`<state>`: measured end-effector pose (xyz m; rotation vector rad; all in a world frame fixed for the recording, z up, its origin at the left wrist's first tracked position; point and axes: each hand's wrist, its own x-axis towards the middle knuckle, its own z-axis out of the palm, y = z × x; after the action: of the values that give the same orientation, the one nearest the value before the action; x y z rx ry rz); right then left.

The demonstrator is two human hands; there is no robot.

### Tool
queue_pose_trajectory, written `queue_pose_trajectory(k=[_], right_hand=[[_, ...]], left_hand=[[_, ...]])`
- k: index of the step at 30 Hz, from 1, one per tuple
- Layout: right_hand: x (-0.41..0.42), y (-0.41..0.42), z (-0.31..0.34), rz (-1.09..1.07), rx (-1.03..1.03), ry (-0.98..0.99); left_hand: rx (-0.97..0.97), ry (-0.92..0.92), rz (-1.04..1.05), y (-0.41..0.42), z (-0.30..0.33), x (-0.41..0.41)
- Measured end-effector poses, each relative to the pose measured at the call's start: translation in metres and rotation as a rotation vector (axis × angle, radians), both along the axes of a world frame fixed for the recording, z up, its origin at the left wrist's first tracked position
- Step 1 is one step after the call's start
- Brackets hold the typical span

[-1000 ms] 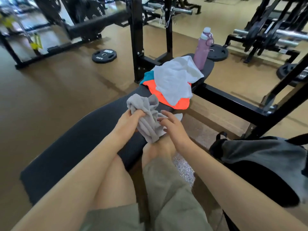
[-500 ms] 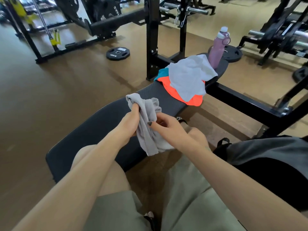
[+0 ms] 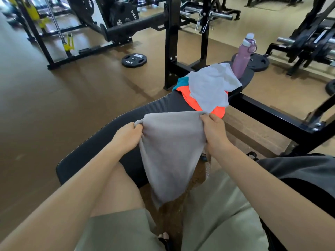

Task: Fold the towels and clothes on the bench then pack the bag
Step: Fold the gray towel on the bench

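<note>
Gym floor, padded bench (image 3: 101, 147) | grey towel (image 3: 170, 151) stretched over the near end, hanging toward lap, opened for folding | left hand (image 3: 126, 136), right hand (image 3: 214, 134) pinching top corners | white and orange clothes (image 3: 210, 87) heaped farther along | bag (image 3: 299, 173) waiting at right

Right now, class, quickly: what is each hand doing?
Left hand: closed, gripping one top corner of the grey towel.
Right hand: closed, gripping the other top corner of the towel.
</note>
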<state>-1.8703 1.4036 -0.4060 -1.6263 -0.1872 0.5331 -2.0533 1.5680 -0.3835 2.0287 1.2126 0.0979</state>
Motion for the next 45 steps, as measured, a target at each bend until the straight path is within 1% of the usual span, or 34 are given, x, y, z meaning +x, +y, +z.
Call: queue_pose_trajectory(k=[3,5,10,15,19,23,28,31,35,36,39,40,43,45], right_hand=[[0.007,-0.006,-0.001,0.004,0.021,0.0],[0.012,-0.008,-0.003,0.019,0.012,-0.017],[0.02,-0.007,-0.002,-0.028,-0.038,-0.034],[0.03,-0.002,0.007,-0.045,-0.125,-0.056],[0.038,0.009,0.015,-0.017,-0.158,-0.116],[0.039,0.025,0.027,0.032,-0.142,-0.113],[0.042,0.054,0.05,0.137,-0.181,-0.239],[0.039,0.06,0.048,0.247,-0.225,-0.234],[0.031,0.053,0.027,0.352,-0.252,-0.204],[0.029,0.051,0.023,0.362,-0.257,-0.206],[0.029,0.047,0.016,0.368,-0.258,-0.215],[0.029,0.047,0.015,0.369,-0.261,-0.224],[0.035,0.053,0.016,0.324,-0.248,-0.253],[0.04,0.059,0.021,0.338,-0.263,-0.299]], left_hand=[[-0.232,-0.211,0.181,0.007,-0.006,-0.004],[-0.315,-0.32,0.256,0.01,-0.01,-0.007],[-0.429,-0.39,0.338,0.017,-0.015,-0.012],[-0.411,-0.431,0.462,0.029,-0.008,-0.012],[-0.382,-0.418,0.431,0.035,-0.002,-0.014],[-0.306,-0.46,0.442,0.043,0.005,-0.012],[-0.251,-0.517,0.468,0.061,0.02,-0.007],[-0.308,-0.501,0.455,0.062,0.019,-0.007],[-0.501,-0.47,0.397,0.052,0.007,-0.013],[-0.502,-0.455,0.381,0.05,0.002,-0.013],[-0.423,-0.406,0.345,0.045,-0.006,-0.011],[-0.435,-0.411,0.32,0.044,-0.006,-0.01],[-0.45,-0.492,0.28,0.043,0.002,-0.005],[-0.34,-0.554,0.253,0.041,0.011,-0.001]])
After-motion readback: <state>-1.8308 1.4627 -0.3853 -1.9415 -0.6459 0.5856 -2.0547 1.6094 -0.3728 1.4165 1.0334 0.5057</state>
